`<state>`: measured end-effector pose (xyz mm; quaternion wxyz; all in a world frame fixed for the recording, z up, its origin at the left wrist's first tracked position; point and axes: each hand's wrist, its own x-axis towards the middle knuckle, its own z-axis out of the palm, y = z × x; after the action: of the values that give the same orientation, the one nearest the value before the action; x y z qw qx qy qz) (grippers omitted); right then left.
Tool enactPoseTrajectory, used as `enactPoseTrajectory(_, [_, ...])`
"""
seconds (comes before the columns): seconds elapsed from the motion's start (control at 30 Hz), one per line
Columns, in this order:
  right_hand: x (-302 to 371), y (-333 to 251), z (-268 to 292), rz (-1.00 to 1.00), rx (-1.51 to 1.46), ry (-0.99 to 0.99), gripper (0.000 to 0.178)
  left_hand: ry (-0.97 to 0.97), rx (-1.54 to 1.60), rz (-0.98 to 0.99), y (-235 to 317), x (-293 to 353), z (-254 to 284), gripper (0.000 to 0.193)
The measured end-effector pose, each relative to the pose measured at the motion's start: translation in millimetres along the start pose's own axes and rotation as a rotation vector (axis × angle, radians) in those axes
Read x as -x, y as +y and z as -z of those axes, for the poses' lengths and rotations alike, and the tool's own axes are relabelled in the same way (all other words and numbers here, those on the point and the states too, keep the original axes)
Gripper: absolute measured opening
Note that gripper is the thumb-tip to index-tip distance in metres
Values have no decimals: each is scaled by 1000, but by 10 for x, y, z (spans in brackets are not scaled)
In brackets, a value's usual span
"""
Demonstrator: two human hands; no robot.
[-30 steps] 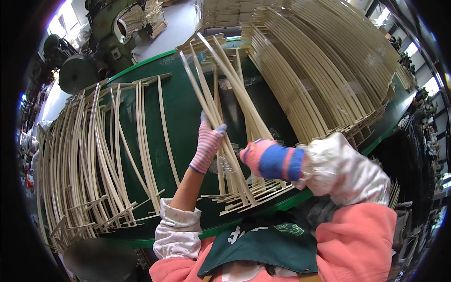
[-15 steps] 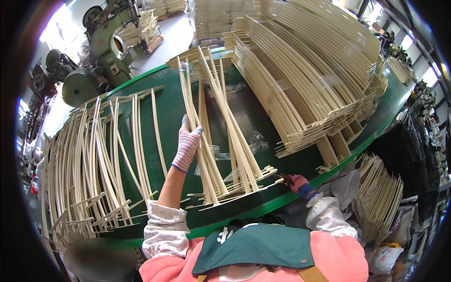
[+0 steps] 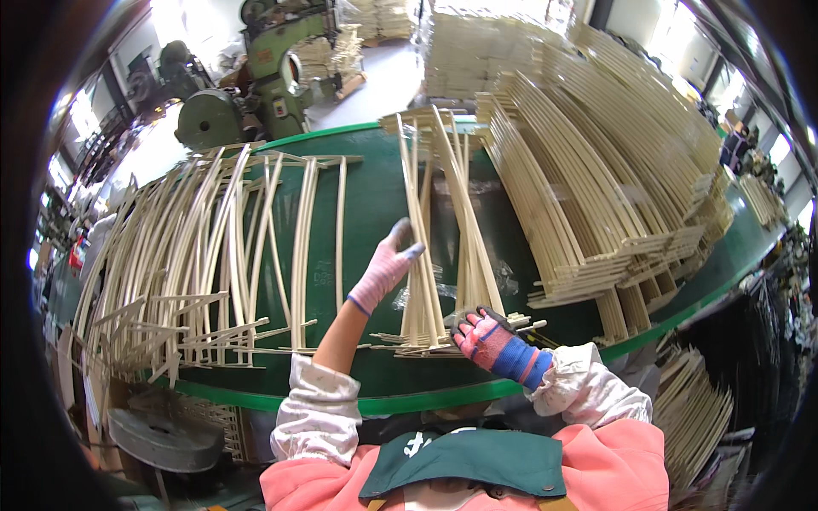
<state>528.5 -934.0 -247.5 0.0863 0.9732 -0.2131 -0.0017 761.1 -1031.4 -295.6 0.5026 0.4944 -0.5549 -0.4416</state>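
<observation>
On the green table (image 3: 366, 170) before me lies a loose pile of long, pale wooden frames (image 3: 480, 247), some crossing at a slant. My left hand (image 3: 388, 268), in a pink striped glove with grey fingertips, is at the left side of this pile. Its thumb and fingers are apart, against the outermost slat. At the pile's near ends is my right hand (image 3: 498, 345), in a red and blue glove with dark fingertips. Its fingers are curled, and what they hold, if anything, is hidden among the slat ends.
More loose frames (image 3: 196, 247) cover the table's left side. A tall stack of frames (image 3: 588, 187) stands at the right. Green machines (image 3: 273, 68) are beyond the far edge. A round grey stool-like seat (image 3: 166, 439) is at lower left, and bundled slats (image 3: 694, 400) are below right.
My view has shifted, so the table appears further right. My right hand has come left from the table edge onto the pile's near ends. My left hand stays beside the pile.
</observation>
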Motion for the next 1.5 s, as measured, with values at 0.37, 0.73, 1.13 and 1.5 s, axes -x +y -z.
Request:
enactPoseTrajectory(0.37, [310, 426, 181, 37, -163, 475, 10, 46, 150, 16, -25, 1459, -233, 44])
enactPoseTrajectory(0.73, [591, 508, 499, -21, -452, 640, 13, 341, -193, -163, -20, 1630, -1034, 37])
enactPoseTrajectory(1.13, [768, 628, 469, 2, -333, 658, 9, 491, 306, 179, 104, 1716, -1127, 28])
enactPoseTrajectory(1.5, [768, 614, 323, 11, -388, 444, 12, 235, 252, 18, 325, 1642, -1127, 32])
